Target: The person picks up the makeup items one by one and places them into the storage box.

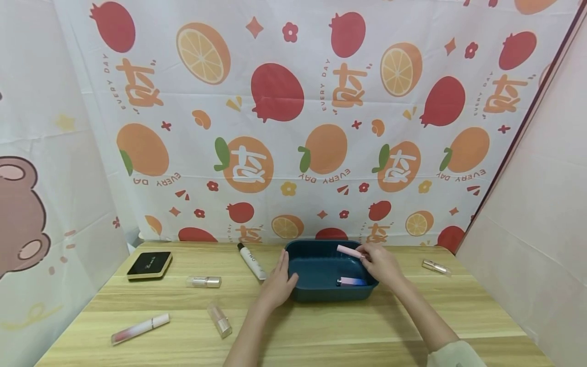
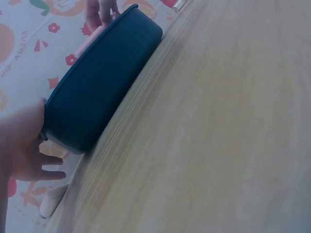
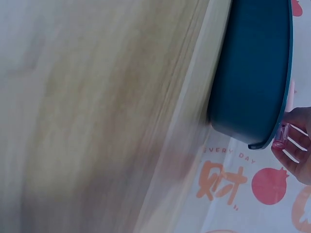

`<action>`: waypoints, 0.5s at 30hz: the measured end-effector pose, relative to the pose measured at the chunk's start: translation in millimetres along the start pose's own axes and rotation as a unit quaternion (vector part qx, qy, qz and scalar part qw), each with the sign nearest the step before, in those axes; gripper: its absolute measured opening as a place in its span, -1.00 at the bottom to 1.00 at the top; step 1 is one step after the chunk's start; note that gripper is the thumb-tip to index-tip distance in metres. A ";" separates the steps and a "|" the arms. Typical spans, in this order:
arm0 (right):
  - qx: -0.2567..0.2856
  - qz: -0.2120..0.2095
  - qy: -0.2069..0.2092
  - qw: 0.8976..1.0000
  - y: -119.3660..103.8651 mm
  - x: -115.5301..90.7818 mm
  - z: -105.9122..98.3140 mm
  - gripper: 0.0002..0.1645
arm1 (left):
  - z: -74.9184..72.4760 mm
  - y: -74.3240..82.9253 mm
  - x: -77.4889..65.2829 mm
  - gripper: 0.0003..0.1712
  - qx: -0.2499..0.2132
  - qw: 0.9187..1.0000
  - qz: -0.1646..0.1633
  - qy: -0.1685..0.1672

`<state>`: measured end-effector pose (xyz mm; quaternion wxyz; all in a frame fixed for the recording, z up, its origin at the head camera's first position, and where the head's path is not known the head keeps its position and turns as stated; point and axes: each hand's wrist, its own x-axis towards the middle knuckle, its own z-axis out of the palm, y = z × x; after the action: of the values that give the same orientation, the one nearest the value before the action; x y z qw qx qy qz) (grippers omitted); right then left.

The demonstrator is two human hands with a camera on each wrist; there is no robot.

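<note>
A dark blue-green plastic bin (image 1: 321,294) stands at the back middle of the table. My left hand (image 1: 276,285) touches its left end, fingers stretched along the wall; the left wrist view shows some fingers straight and clear of the bin (image 2: 102,82). Over the bin's right end, my right hand (image 1: 379,264) pinches a lip gloss tube (image 1: 349,252) with a long pink cap, held tilted. Its clear pinkish end (image 3: 281,137) shows between the fingers in the right wrist view. Inside the bin lies a pink-to-blue tube (image 1: 352,281).
Left of the bin are a white squeeze tube (image 1: 251,262) with a black cap, a black compact (image 1: 150,265), two lipsticks (image 1: 204,282) and a lip gloss (image 1: 140,329). Another lipstick (image 1: 436,267) lies at the right. A fruit-printed cloth (image 1: 284,153) hangs behind the table.
</note>
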<state>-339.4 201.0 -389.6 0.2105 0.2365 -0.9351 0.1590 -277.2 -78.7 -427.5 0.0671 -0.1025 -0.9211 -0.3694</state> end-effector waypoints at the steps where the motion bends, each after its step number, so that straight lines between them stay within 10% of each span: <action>1: 0.000 -0.001 0.000 1.000 -0.8 0.0 0.8 -0.79 | -0.2 0.1 0.0 -0.26 0.000 1.000 0.000 0.000; 15: 0.005 -0.016 -0.004 1.000 -8.2 0.6 12.1 -0.80 | 1.1 -1.2 0.0 -0.26 -0.001 1.000 -0.001 0.001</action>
<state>-339.6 189.1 -398.1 0.2086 0.2534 -0.9310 0.1595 -277.6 -78.8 -429.0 0.0681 -0.1014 -0.9208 -0.3704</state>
